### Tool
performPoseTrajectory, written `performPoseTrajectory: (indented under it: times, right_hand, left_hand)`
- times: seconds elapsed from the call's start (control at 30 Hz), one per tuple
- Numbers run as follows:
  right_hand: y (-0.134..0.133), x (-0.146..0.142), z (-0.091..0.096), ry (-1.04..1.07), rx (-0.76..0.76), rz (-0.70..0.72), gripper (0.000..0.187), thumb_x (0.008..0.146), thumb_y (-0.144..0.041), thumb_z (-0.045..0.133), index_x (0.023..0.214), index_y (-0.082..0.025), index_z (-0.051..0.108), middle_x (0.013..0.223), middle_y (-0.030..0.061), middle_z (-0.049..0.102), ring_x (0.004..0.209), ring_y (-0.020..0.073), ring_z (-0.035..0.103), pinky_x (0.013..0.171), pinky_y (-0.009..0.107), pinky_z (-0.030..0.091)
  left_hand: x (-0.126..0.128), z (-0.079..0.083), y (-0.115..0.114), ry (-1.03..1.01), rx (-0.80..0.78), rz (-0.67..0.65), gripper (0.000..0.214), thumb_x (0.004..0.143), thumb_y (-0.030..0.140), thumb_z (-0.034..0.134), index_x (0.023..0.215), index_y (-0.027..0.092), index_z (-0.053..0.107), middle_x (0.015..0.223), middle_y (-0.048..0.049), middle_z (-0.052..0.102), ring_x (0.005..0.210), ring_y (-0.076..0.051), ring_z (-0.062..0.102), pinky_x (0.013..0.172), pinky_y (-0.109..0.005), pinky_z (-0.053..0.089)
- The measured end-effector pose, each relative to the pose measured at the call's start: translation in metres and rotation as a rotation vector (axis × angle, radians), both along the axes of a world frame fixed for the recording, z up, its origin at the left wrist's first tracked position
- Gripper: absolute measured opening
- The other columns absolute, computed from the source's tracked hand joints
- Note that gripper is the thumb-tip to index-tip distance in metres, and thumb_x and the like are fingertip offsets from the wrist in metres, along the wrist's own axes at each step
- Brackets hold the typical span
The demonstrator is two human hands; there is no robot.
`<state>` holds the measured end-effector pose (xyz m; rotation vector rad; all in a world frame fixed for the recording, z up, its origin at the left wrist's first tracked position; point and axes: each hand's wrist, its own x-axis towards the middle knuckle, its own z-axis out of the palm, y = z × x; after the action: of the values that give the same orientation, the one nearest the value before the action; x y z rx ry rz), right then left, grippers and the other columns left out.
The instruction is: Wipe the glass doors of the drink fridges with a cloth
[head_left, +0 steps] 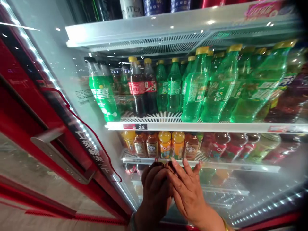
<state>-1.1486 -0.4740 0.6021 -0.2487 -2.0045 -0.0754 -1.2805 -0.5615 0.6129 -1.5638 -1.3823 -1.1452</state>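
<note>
My left hand (156, 189), in shadow at the bottom middle, has its fingers curled round something dark reddish-brown that I cannot make out. Against it lies my right hand (189, 194), its fingers stretched out and apart, the thumb side touching the left hand and the held thing. Just beyond the fingertips is the lower shelf edge (216, 166) of a lit drinks cooler. On that shelf stand orange drink bottles (165, 144) and brown bottles (140, 146) with pale labels. Whether my fingertips touch the shelf, I cannot tell.
Green soda bottles (196, 86) and dark cola bottles (137, 91) fill the middle shelf (216, 127), which carries a price tag (135, 126). Cans (154, 8) stand on the top shelf. At the left is a red door frame with a metal handle (64, 157). Reflections cover the glass.
</note>
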Motion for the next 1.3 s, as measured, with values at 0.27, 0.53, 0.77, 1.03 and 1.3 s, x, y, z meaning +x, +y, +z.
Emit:
performPoseTrajectory:
  times: [0.27,0.53,0.77,1.03,1.3]
  right_hand:
    - [-0.025,-0.043,0.003,-0.043,-0.001,0.010,0.049,0.098,-0.017,0.053,0.146,-0.022,0.057,0.151,0.0023,0.061,0.164,0.0190,0.016,0.135,0.050,-0.005]
    - [-0.043,-0.073,0.008,-0.124,-0.003,0.109,0.049,0.102,-0.016,0.049,0.151,-0.023,0.051,0.155,-0.0005,0.057,0.163,0.0145,0.020,0.135,0.045,-0.004]
    - [-0.050,-0.097,-0.007,-0.251,-0.007,0.180,0.053,0.105,-0.019,0.045,0.157,-0.026,0.041,0.163,-0.0030,0.046,0.163,0.0137,0.016,0.134,0.047,-0.007]
    - [-0.052,-0.110,-0.008,-0.221,0.004,0.202,0.056,0.104,-0.017,0.044,0.159,-0.024,0.038,0.163,0.0011,0.047,0.163,0.0177,0.018,0.132,0.049,0.019]
    - [-0.063,-0.104,-0.044,-0.207,-0.068,0.391,0.060,0.093,-0.022,0.059,0.152,-0.015,0.046,0.159,0.0148,0.051,0.162,0.0268,0.023,0.126,0.054,0.039]
  left_hand:
    - [-0.061,0.006,-0.035,-0.078,0.065,0.194,0.026,0.087,0.015,0.077,0.111,0.025,0.071,0.110,-0.0065,0.065,0.113,-0.023,0.060,0.104,-0.044,0.048]
    - [-0.074,-0.013,-0.050,0.016,-0.020,0.153,0.024,0.088,0.015,0.075,0.110,0.023,0.069,0.110,-0.0080,0.071,0.111,-0.024,0.064,0.101,-0.045,0.052]
    - [-0.098,-0.031,-0.057,-0.046,0.016,0.229,0.018,0.090,0.016,0.072,0.107,0.022,0.069,0.106,-0.0106,0.069,0.106,-0.025,0.067,0.092,-0.047,0.058]
    - [-0.104,-0.026,-0.063,-0.064,0.006,0.201,0.022,0.091,0.013,0.068,0.110,0.024,0.068,0.109,-0.0094,0.070,0.107,-0.027,0.068,0.095,-0.051,0.057]
    - [-0.090,-0.050,-0.080,-0.356,-0.115,0.066,0.031,0.097,0.026,0.056,0.128,0.023,0.062,0.127,-0.0100,0.062,0.122,-0.030,0.061,0.103,-0.053,0.057]
